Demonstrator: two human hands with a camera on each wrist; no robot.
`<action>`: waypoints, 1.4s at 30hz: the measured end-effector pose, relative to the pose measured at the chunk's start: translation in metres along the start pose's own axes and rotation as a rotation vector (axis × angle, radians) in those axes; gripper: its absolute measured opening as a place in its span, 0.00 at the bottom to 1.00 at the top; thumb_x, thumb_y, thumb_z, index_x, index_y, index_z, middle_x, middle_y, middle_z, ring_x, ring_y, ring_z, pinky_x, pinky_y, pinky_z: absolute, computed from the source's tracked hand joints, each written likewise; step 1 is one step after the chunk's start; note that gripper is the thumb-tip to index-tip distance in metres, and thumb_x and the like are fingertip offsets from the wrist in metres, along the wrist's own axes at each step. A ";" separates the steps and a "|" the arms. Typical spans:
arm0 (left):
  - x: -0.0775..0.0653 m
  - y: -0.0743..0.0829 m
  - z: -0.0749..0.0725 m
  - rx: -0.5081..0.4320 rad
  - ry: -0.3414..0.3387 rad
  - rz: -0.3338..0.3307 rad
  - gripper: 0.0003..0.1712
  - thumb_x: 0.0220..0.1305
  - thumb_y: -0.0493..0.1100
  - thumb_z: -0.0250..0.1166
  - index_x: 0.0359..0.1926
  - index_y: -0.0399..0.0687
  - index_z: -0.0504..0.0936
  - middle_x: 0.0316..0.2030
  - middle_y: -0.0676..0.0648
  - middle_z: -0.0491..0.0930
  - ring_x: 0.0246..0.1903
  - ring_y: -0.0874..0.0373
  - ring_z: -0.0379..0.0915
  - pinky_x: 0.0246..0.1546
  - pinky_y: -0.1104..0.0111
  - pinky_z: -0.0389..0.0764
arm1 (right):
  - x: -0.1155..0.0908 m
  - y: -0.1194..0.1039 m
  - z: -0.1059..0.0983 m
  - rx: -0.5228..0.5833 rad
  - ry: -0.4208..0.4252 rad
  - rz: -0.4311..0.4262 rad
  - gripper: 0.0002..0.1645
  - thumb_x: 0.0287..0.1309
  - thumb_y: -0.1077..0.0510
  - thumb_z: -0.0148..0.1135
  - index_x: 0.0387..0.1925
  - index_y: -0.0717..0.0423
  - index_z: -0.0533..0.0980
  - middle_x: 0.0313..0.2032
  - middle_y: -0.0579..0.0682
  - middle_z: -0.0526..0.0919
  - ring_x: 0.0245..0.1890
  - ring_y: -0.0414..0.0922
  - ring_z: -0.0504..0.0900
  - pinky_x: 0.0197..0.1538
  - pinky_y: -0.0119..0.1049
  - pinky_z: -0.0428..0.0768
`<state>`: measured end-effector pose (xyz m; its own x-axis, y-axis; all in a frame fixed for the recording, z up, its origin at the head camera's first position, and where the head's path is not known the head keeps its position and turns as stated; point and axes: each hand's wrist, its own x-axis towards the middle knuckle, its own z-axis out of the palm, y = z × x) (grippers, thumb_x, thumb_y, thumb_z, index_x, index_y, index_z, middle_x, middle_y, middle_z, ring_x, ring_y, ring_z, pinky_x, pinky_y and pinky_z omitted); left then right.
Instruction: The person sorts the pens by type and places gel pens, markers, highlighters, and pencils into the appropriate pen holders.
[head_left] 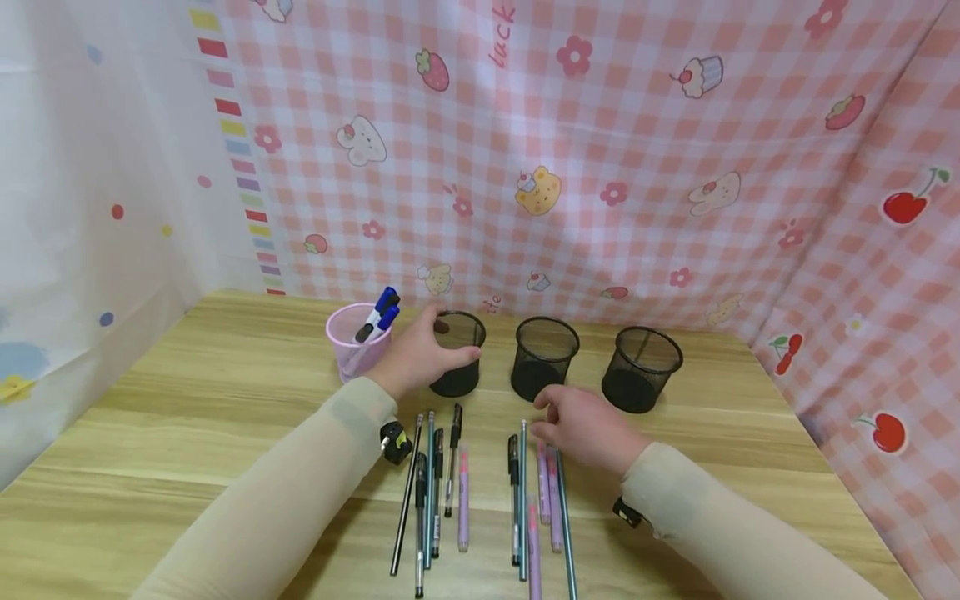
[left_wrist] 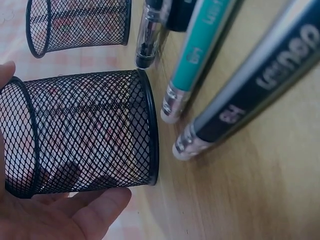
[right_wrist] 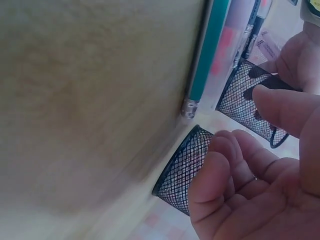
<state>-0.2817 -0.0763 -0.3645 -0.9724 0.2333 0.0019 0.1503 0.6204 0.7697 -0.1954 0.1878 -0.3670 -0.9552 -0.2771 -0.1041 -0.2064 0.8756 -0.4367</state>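
My left hand (head_left: pixel 420 354) grips the leftmost black mesh pen holder (head_left: pixel 456 380), thumb near its front rim and fingers round the far side. The left wrist view shows that pen holder (left_wrist: pixel 90 132) upright beside the eraser ends of a black pencil (left_wrist: pixel 220 120) and a teal pencil (left_wrist: pixel 195 55). My right hand (head_left: pixel 588 425), fingers loosely bent and holding nothing, hovers over the tops of purple highlighters (head_left: pixel 555 508) and a teal pencil (head_left: pixel 566 533). Just behind it is the middle black mesh pen holder (head_left: pixel 534 379).
A pink mesh pen holder (head_left: pixel 347 354) with blue and black capped markers (head_left: pixel 382 321) stands at the left. Another black mesh pen holder (head_left: pixel 633 387) stands to the right. Black gel pens (head_left: pixel 420 525) and pencils lie in two groups on the wooden table (head_left: pixel 750 483). A checked cloth (head_left: pixel 480 150) hangs behind.
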 end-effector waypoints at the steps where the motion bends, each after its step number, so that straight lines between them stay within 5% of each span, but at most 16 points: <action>1: 0.000 0.000 0.000 0.000 0.001 -0.001 0.64 0.57 0.74 0.73 0.83 0.54 0.51 0.74 0.41 0.70 0.70 0.38 0.70 0.68 0.44 0.75 | 0.002 -0.001 0.001 -0.010 -0.002 0.000 0.16 0.67 0.54 0.72 0.52 0.55 0.81 0.35 0.46 0.83 0.30 0.41 0.78 0.36 0.36 0.78; 14: 0.003 -0.003 0.002 0.018 0.010 -0.008 0.65 0.56 0.75 0.72 0.83 0.56 0.51 0.75 0.40 0.69 0.72 0.38 0.69 0.69 0.43 0.75 | 0.018 -0.006 0.004 -0.110 -0.106 0.014 0.14 0.68 0.51 0.69 0.47 0.55 0.80 0.30 0.43 0.85 0.33 0.43 0.79 0.43 0.40 0.79; 22: 0.003 -0.002 0.001 0.010 0.006 -0.016 0.65 0.55 0.76 0.72 0.83 0.57 0.51 0.75 0.39 0.68 0.72 0.38 0.69 0.69 0.44 0.74 | 0.031 -0.004 0.004 -0.175 -0.205 -0.049 0.09 0.65 0.55 0.69 0.30 0.53 0.79 0.29 0.45 0.80 0.27 0.41 0.76 0.33 0.34 0.73; 28: 0.001 -0.001 0.001 0.014 0.008 -0.015 0.65 0.55 0.76 0.72 0.83 0.56 0.51 0.75 0.40 0.69 0.72 0.39 0.70 0.69 0.44 0.75 | 0.041 -0.006 -0.001 -0.190 -0.285 -0.072 0.18 0.59 0.59 0.67 0.15 0.49 0.75 0.17 0.40 0.72 0.18 0.38 0.68 0.26 0.30 0.64; 42: 0.000 -0.001 0.001 0.029 0.015 -0.010 0.65 0.56 0.76 0.71 0.83 0.55 0.51 0.76 0.38 0.67 0.72 0.38 0.69 0.70 0.43 0.74 | 0.049 -0.007 0.000 -0.132 -0.381 0.024 0.19 0.61 0.62 0.65 0.14 0.51 0.78 0.14 0.41 0.77 0.16 0.37 0.71 0.22 0.29 0.66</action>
<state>-0.2812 -0.0758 -0.3659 -0.9766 0.2152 0.0040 0.1450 0.6440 0.7512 -0.2408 0.1679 -0.3684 -0.8179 -0.3612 -0.4478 -0.2340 0.9199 -0.3146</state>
